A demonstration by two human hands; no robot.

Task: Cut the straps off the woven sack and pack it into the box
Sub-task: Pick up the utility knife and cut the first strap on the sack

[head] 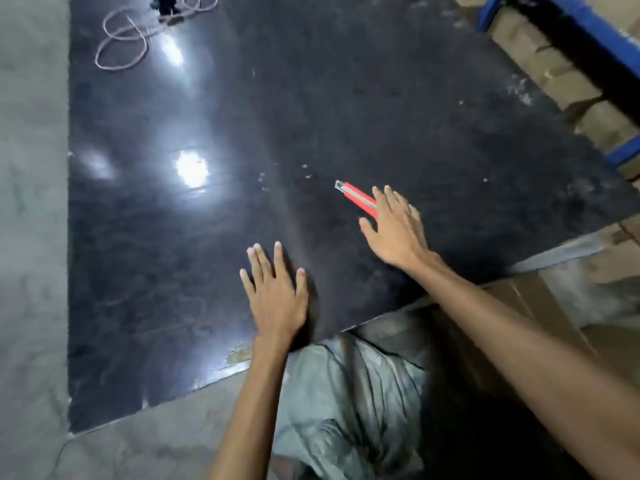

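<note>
A red utility knife (355, 197) lies on the black mat (242, 116), its metal tip pointing up and left. My right hand (394, 230) hovers open over the knife's rear end, fingers spread, covering part of the handle. My left hand (277, 292) rests flat and open on the mat near its front edge. Coiled pale straps (138, 32) lie at the mat's far left corner. A brown cardboard box (533, 306) shows under my right forearm. No woven sack is visible on the mat.
Grey concrete floor (31, 237) borders the mat on the left and front. Stacked cardboard boxes (554, 77) and a blue rack frame (588, 32) run along the right. My grey trouser leg (353, 393) fills the bottom centre.
</note>
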